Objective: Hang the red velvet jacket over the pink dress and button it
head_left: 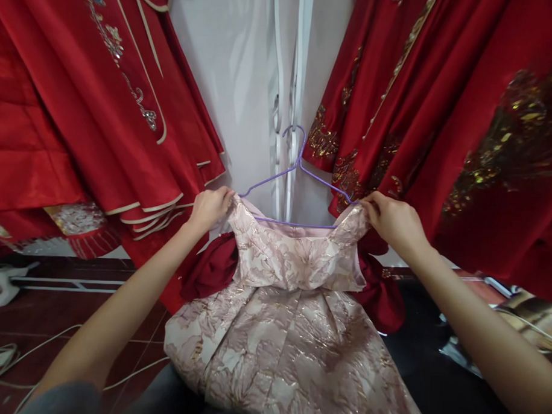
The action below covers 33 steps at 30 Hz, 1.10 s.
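Observation:
A pale pink brocade dress [296, 259] with a shiny floral pattern hangs on a thin purple hanger [300, 162], its full skirt spreading down toward me. My left hand [211, 208] pinches the dress's left shoulder strap at the hanger's end. On the other side, my right hand [393, 222] grips the right strap, fingers closed on the cloth. The hanger's hook points up in front of a white wall, and I cannot tell whether it rests on anything. Dark red fabric [215, 266] bunches out behind the bodice on both sides.
Red embroidered garments [171, 107] hang at the left, and more red garments with gold decoration [442, 116] hang at the right. White vertical rails [287, 80] stand against the wall. A white cable [49, 338] trails over the dark red tiled floor [136, 329].

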Tool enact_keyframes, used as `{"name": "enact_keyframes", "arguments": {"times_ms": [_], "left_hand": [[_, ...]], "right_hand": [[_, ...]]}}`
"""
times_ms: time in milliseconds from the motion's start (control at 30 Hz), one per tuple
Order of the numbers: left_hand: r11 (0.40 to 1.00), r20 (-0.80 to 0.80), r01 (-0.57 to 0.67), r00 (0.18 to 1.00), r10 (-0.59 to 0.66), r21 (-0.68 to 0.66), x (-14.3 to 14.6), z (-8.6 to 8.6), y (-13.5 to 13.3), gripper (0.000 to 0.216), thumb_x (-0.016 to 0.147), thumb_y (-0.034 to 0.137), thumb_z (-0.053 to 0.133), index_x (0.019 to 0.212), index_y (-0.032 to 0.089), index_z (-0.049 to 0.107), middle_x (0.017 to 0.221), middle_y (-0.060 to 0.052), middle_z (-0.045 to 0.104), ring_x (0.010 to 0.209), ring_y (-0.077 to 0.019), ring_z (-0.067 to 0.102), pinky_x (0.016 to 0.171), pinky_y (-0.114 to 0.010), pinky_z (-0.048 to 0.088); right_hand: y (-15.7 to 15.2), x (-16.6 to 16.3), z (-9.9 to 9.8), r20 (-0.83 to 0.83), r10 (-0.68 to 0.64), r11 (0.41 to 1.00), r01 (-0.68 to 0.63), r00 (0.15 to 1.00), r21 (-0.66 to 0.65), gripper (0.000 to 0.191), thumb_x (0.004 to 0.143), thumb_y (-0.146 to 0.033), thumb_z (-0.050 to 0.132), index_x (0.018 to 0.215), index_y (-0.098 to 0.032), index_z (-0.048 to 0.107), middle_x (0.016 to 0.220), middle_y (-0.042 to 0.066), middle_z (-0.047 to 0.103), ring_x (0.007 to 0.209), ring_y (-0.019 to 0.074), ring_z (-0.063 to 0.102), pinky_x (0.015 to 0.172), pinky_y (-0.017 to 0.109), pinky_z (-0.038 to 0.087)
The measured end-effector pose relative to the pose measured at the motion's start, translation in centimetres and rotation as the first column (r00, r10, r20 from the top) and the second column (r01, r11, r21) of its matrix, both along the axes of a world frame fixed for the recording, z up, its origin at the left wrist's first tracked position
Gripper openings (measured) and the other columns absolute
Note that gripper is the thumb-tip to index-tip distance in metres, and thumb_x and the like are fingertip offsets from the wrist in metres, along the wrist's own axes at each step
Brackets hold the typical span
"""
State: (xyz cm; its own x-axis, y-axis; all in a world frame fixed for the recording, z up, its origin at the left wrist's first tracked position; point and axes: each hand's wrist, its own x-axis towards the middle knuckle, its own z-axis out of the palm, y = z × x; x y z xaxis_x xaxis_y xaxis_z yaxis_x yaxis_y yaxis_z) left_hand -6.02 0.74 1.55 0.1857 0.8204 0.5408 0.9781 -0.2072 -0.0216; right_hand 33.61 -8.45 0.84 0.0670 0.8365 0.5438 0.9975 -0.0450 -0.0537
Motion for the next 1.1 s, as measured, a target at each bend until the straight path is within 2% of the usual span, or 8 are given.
{"name": "enact_keyframes", "arguments": {"times_ms": [200,400,567,700,800,900,1000,1100], "left_hand": [[0.987,-0.045,-0.109,0.993,0.105,-0.121,-2.7,-2.2,-2.2,0.042,0.094,0.039,0.03,0.1,0.015,0.065,0.09,-0.015,0.071,0.087,-0.0282,0.067,0.074,-0.031,0.044],[0.921,-0.079,0.103,0.986,-0.143,-0.377,-2.6,-3.8,-4.3,0.034,0.092,0.037,0.037,0.094,0.019,0.066,0.089,-0.012,0.07,0.087,-0.0277,0.066,0.073,-0.033,0.046],[0.822,0.018,0.515,0.85,-0.527,-0.243,2.9,-1.6,-5.5,0.034,0.094,0.038,0.038,0.096,0.017,0.064,0.1,-0.01,0.065,0.102,-0.023,0.058,0.09,-0.035,0.045],[0.615,0.037,0.761,0.634,-0.772,-0.205,9.3,-1.3,-5.4,0.029,0.094,0.03,0.042,0.091,0.016,0.066,0.129,-0.012,0.055,0.124,-0.0217,0.047,0.106,-0.038,0.036],[0.558,0.009,0.81,0.568,-0.823,-0.181,13.3,-2.8,-4.3,0.022,0.09,0.028,0.049,0.087,0.016,0.068,0.147,-0.01,0.038,0.138,-0.0236,0.03,0.115,-0.046,0.018],[0.586,0.023,0.773,0.608,-0.793,-0.244,15.5,-4.5,-3.0,0.02,0.087,0.029,0.054,0.087,0.016,0.069,0.149,-0.013,0.034,0.14,-0.0281,0.024,0.114,-0.053,0.013],[0.589,0.092,0.747,0.639,-0.764,-0.308,15.5,-5.4,-2.4,0.019,0.087,0.029,0.055,0.089,0.018,0.071,0.136,-0.015,0.048,0.135,-0.0297,0.034,0.11,-0.055,0.021],[0.54,0.209,0.794,0.599,-0.773,-0.279,14.3,-5.5,-2.6,0.021,0.088,0.031,0.053,0.088,0.019,0.07,0.125,-0.013,0.055,0.124,-0.0264,0.046,0.105,-0.047,0.032]], "right_hand": [[-2.1,0.8,-3.1,-0.009,-0.179,0.976,0.176,0.984,-0.128,0.034,0.093,-0.032,0.034,0.104,-0.013,0.061,0.078,0.016,0.069,0.07,0.0288,0.066,0.063,0.034,0.043],[-4.6,-1.5,-5.1,0.022,-0.033,0.921,0.038,0.999,-0.388,0.019,0.084,-0.03,0.047,0.078,-0.021,0.062,0.073,0.011,0.07,0.071,0.0276,0.067,0.056,0.031,0.04],[-6.1,-3.8,-2.7,-0.029,0.095,0.958,-0.099,0.995,-0.27,0.012,0.079,-0.036,0.051,0.075,-0.026,0.055,0.082,0.003,0.071,0.074,0.0249,0.066,0.054,0.029,0.036],[-6.0,-4.8,-1.8,-0.162,0.125,0.949,-0.166,0.979,-0.269,0.01,0.079,-0.037,0.052,0.078,-0.026,0.053,0.074,0.001,0.07,0.068,0.0238,0.066,0.056,0.028,0.037],[-5.5,-4.9,-1.7,-0.242,0.156,0.958,-0.206,0.958,-0.2,0.01,0.084,-0.035,0.045,0.084,-0.026,0.051,0.082,0.003,0.071,0.072,0.024,0.066,0.056,0.028,0.038],[-5.2,-4.4,-1.1,-0.267,0.181,0.973,-0.211,0.947,-0.089,0.013,0.088,-0.034,0.041,0.089,-0.026,0.051,0.089,0.004,0.07,0.076,0.0236,0.066,0.057,0.028,0.038],[-4.8,-3.2,0.0,-0.228,0.117,0.992,-0.125,0.967,-0.021,0.014,0.088,-0.036,0.043,0.092,-0.026,0.052,0.09,0.004,0.07,0.076,0.0235,0.065,0.056,0.027,0.036],[-4.3,-1.1,0.7,-0.175,0.021,1.0,-0.021,0.984,-0.002,0.014,0.088,-0.036,0.044,0.093,-0.025,0.053,0.089,0.005,0.069,0.073,0.0235,0.064,0.055,0.028,0.033]]}}
